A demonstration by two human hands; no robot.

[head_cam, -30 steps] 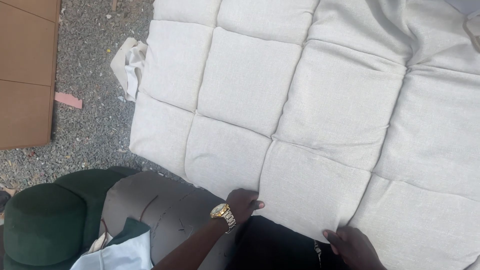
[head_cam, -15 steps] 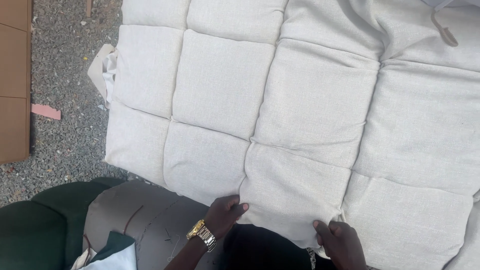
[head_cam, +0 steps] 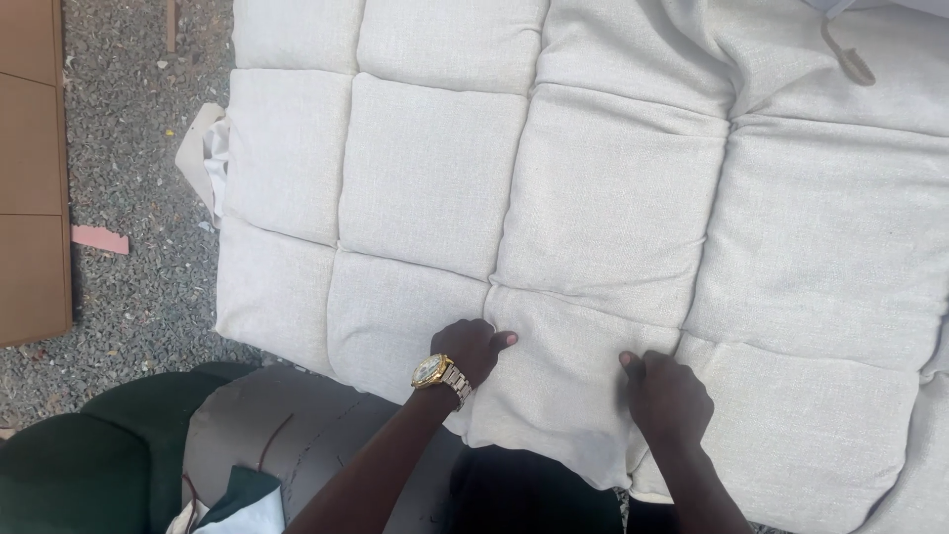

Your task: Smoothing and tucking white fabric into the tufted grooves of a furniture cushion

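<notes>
A large cream quilted cushion (head_cam: 593,198) lies spread over the gravel ground (head_cam: 129,148) and over a grey padded seat piece (head_cam: 287,435) at the near edge. The left hand (head_cam: 473,348), with a gold wristwatch (head_cam: 435,372), presses a curled grip onto one near square. The right hand (head_cam: 664,398) appears to pinch a fold at the neighbouring seam, fingers bunched together. Brown boards (head_cam: 30,168) lie well apart.

Grey gravel ground (head_cam: 129,129) under a cream tufted cushion (head_cam: 593,198), pink scrap (head_cam: 99,238), brown board (head_cam: 30,168)
</notes>
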